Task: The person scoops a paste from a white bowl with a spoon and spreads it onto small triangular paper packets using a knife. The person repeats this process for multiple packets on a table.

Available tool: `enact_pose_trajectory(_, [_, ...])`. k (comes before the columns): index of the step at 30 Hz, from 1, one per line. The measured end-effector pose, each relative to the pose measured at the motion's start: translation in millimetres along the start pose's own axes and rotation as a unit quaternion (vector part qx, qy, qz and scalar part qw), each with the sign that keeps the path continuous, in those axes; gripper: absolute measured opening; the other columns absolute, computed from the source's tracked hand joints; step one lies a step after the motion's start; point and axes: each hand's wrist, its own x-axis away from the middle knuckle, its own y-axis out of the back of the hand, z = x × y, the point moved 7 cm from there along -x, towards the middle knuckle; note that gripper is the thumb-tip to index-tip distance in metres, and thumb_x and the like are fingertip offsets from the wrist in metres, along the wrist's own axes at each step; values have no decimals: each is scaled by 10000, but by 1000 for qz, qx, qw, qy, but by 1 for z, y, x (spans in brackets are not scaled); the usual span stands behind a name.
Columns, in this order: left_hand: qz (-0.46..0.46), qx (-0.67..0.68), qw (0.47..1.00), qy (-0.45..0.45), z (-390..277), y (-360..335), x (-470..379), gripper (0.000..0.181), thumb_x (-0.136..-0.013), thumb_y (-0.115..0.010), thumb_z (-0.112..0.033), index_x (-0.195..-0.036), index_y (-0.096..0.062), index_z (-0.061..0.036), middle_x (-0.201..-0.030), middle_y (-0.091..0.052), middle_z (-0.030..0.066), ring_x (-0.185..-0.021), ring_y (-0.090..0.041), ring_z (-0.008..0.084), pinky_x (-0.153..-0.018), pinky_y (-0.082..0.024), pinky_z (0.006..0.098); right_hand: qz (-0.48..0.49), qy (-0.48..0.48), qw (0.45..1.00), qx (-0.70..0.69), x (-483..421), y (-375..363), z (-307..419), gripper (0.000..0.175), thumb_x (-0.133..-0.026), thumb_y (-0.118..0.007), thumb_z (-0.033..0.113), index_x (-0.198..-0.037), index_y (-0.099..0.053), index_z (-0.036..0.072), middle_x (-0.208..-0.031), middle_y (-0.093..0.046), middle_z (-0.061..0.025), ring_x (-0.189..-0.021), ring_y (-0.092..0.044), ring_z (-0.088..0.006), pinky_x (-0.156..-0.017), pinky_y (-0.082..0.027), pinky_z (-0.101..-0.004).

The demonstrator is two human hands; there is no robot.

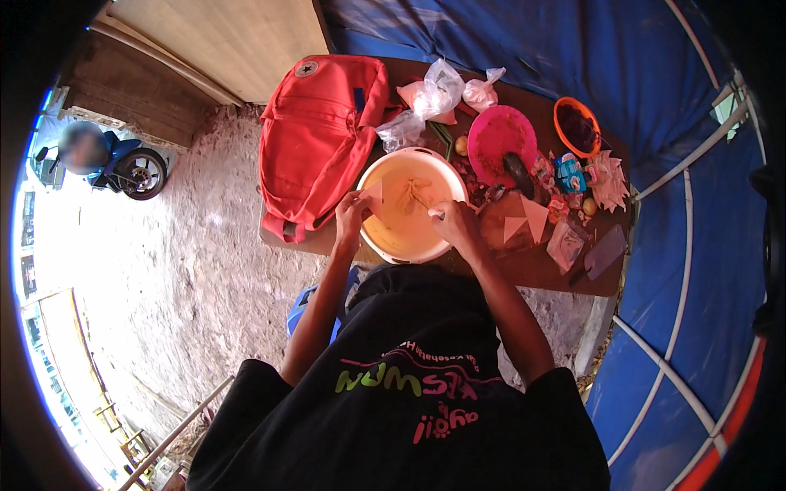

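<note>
A white plastic basin (459, 236) stands before me at the table's front edge. Yellowish residue coats its inside, and a small brownish lump of food (410, 195) lies in it. My left hand (351, 215) pinches a pale triangular sheet (373, 199) over the basin's left side. At the right rim my right hand (454, 222) has its fingers closed on a small whitish thing (436, 213); what it is cannot be told. Two similar pale triangles (534, 220) lie on a round wooden board (498, 242) beside that hand.
On the brown table (589, 287), a red backpack (319, 147) lies left. Knotted plastic bags (443, 89) are behind the basin. To the right are a pink plate (500, 138), a dark stone pestle (519, 173), an orange bowl (557, 118), packets (570, 173) and a cleaver (605, 251).
</note>
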Motion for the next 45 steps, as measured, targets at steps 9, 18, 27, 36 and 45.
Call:
enact_pose_trajectory(9, [-20, -3, 1000, -3, 8, 4, -2, 269, -898, -611, -125, -1120, -591, 24, -1022, -660, 103, -936, -664, 186, -882, -531, 315, 75, 38, 995, 56, 2, 20, -1, 239, -798, -686, 234, -918, -742, 35, -874, -704, -194, -838, -699, -336, -749, -537, -421])
enact_pose_trajectory(18, [-7, -4, 1000, -11, 0, -2, 5, 285, -892, -613, -124, -1130, -590, 32, -1007, -659, 109, -931, -664, 191, -879, -528, 321, -51, 55, 997, 3, 19, 33, -3, 207, -812, -660, 184, -969, -734, 70, -877, -692, -190, -832, -676, -353, -738, -532, -421])
enact_pose_trajectory(27, [-3, 9, 1000, -13, 3, -1, 3, 261, -891, -602, -105, -1095, -588, 58, -989, -667, 129, -905, -675, 200, -839, -545, 309, -19, 99, 993, 58, 27, 18, 6, 132, -796, -618, 117, -869, -709, 55, -826, -686, -185, -796, -681, -348, -696, -530, -442])
enact_pose_trajectory(36, [-6, -4, 1000, -11, 1, -2, 3, 266, -875, -601, -97, -1086, -592, 65, -970, -663, 126, -878, -668, 198, -837, -545, 314, 14, 65, 996, 60, 28, 6, 4, 144, -815, -613, 130, -852, -736, 64, -813, -691, -193, -789, -683, -367, -691, -535, -449])
enact_pose_trajectory(45, [38, 156, 986, 45, -1, 2, 4, 291, -884, -568, -147, -1123, -585, 19, -999, -679, 113, -933, -672, 198, -889, -523, 324, 169, -71, 961, -206, 22, 4, -40, 293, -825, -732, 296, -924, -748, 21, -643, -665, -88, -561, -633, -160, -510, -486, -322])
